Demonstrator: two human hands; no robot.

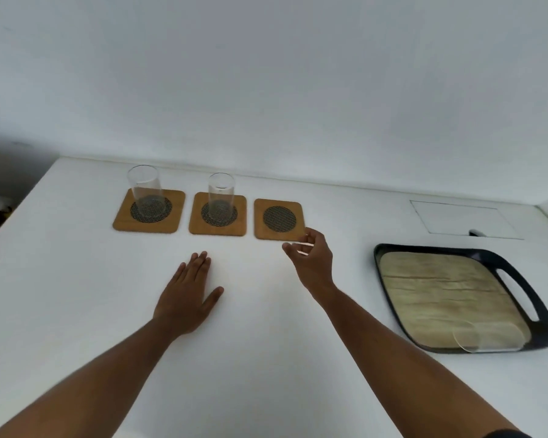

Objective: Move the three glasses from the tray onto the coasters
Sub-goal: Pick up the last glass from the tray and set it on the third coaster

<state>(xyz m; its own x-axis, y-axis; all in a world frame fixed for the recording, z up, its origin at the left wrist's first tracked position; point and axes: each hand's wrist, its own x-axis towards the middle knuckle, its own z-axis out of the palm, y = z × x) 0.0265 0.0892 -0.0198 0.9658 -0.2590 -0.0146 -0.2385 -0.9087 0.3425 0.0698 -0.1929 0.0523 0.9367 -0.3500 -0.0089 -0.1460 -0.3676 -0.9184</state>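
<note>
Three wooden coasters with dark mesh centres lie in a row at the back of the white table. A clear glass (pixel 144 191) stands upright on the left coaster (pixel 149 211). A second glass (pixel 221 194) stands on the middle coaster (pixel 217 214). The right coaster (pixel 279 219) is bare. The third glass (pixel 484 338) lies on its side at the near edge of the dark tray (pixel 519 298). My left hand (pixel 187 295) rests flat on the table, fingers apart. My right hand (pixel 312 259) hovers by the right coaster's near corner, fingers curled loosely, holding nothing.
The tray holds a beige cloth (pixel 440 295) and has a handle slot on its right side. A rectangular flap (pixel 462 218) is set into the table behind the tray. The table's left edge (pixel 16 210) drops off to a dark area.
</note>
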